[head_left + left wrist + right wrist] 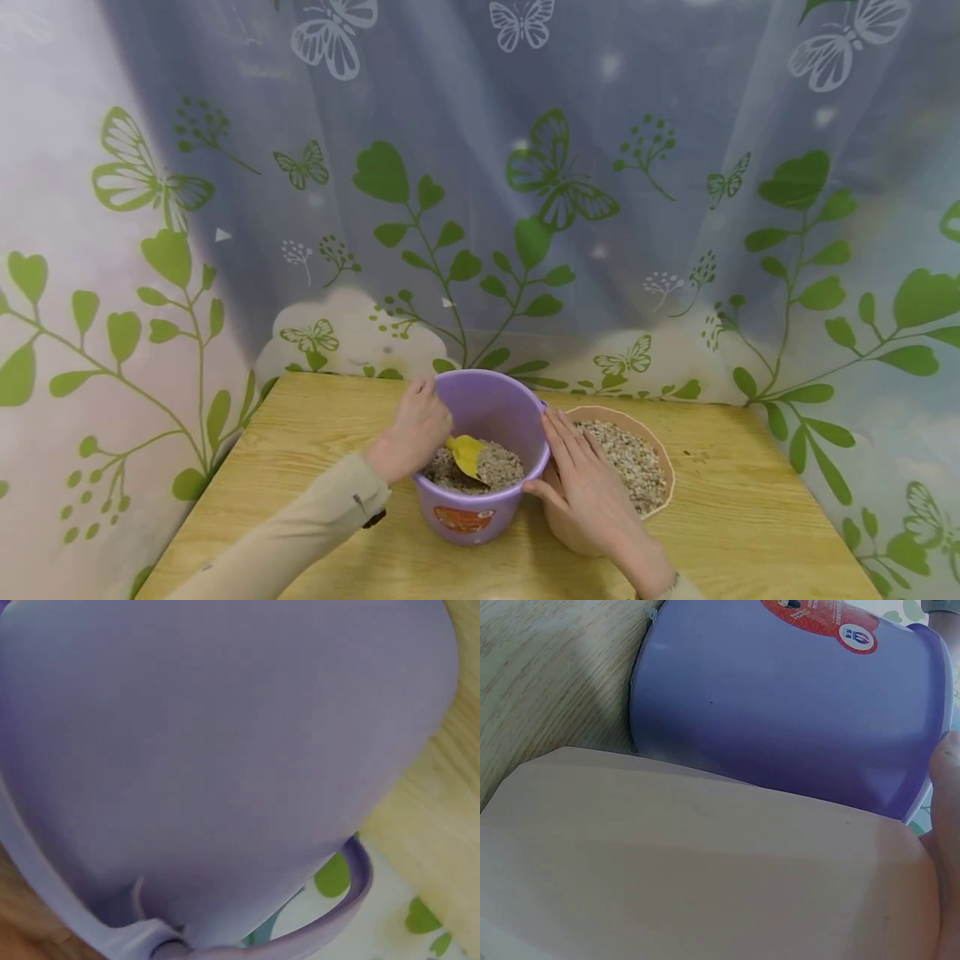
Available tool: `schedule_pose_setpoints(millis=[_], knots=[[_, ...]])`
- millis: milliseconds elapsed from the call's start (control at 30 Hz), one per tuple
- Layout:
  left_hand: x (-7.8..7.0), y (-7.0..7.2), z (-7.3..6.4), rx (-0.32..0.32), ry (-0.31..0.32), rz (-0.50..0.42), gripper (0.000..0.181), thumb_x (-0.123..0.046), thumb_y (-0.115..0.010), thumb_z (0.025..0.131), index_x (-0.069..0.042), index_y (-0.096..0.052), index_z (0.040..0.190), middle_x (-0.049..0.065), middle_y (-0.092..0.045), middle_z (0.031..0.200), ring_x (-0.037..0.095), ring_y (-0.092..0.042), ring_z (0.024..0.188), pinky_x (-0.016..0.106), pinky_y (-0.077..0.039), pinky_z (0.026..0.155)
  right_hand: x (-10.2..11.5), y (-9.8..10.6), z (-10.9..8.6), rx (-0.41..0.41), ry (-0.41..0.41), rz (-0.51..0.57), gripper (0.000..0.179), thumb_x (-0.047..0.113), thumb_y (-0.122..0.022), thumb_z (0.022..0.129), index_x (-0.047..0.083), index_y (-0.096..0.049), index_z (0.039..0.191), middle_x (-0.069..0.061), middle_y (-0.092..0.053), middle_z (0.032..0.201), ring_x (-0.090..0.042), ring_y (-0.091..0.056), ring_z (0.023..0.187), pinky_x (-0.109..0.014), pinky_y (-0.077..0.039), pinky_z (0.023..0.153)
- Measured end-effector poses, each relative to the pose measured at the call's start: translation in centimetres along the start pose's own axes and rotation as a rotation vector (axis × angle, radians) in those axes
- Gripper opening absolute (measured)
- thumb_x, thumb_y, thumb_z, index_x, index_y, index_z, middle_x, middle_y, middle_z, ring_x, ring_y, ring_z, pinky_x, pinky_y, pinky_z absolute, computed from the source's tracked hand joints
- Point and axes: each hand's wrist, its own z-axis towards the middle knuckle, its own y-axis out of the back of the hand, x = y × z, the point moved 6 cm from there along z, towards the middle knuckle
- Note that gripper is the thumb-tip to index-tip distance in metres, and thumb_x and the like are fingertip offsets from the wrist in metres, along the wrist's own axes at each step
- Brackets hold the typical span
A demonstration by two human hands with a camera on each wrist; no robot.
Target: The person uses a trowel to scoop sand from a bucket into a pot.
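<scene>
A purple bucket (pixel 438 508) stands on the table, with greyish-brown grainy material (pixel 506 467) in its bottom. Curled over the bucket's left rim, my left hand (pixel 415 429) grips the handle end of a yellow toy shovel (pixel 467 457), whose blade lies at the grains. My right hand (pixel 581 471) lies against the bucket's right rim, fingers straight and thumb at the edge. Under and beside that hand is a peach-coloured bowl (pixel 670 477) filled with mixed pale and dark grains (pixel 626 462). The bowl's smooth side (pixel 705 885) fills the lower right wrist view.
The wooden table (pixel 765 517) carries the bucket and bowl. Close behind hangs a curtain (pixel 450 208) printed with butterflies and leaves, wrapping both sides. The bucket's carrying handle (pixel 360 877) hangs at its outside in the left wrist view.
</scene>
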Motion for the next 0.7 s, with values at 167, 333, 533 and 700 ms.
schedule_pose_setpoints(millis=[167, 333, 533, 700], knots=[[-0.09, -0.02, -0.24, 0.004, 0.030, -0.090, 0.030, -0.042, -0.073, 0.088, -0.017, -0.073, 0.073, -0.004, -0.064, 0.072, 0.017, -0.050, 0.084, 0.032, -0.038, 0.081, -0.01, 0.10, -0.03, -0.004, 0.001, 0.004, 0.089, 0.063, -0.052, 0.096, 0.003, -0.029, 0.158, -0.010, -0.025, 0.166, -0.028, -0.028, 0.151, -0.056, -0.032, 0.115], [0.00, -0.18, -0.41, -0.058, 0.066, -0.198, 0.044, -0.047, -0.069, 0.091, -0.013, -0.065, 0.064, -0.001, -0.063, 0.067, 0.020, -0.054, 0.084, 0.033, -0.040, 0.082, 0.03, 0.16, 0.00, -0.022, 0.012, 0.008, 0.089, 0.064, -0.050, 0.096, 0.002, -0.030, 0.157, -0.011, -0.027, 0.165, -0.030, -0.029, 0.150, -0.057, -0.032, 0.114], [0.28, -0.34, -0.64, 0.018, 0.100, -0.307, 0.043, -0.044, -0.068, 0.094, -0.011, -0.067, 0.067, 0.001, -0.067, 0.072, 0.022, -0.058, 0.091, 0.035, -0.042, 0.084, 0.13, 0.07, 0.03, -0.030, 0.020, 0.006, 0.089, 0.064, -0.049, 0.096, 0.002, -0.031, 0.157, -0.012, -0.028, 0.165, -0.030, -0.030, 0.150, -0.058, -0.033, 0.113], [0.83, -0.06, -1.03, 0.060, 0.138, -0.426, 0.043, -0.039, -0.066, 0.097, -0.012, -0.061, 0.063, 0.000, -0.062, 0.069, 0.022, -0.057, 0.088, 0.035, -0.040, 0.080, 0.17, 0.12, 0.13, -0.031, 0.022, -0.027, 0.089, 0.066, -0.045, 0.097, 0.001, -0.032, 0.156, -0.013, -0.030, 0.164, -0.031, -0.032, 0.149, -0.058, -0.032, 0.113]])
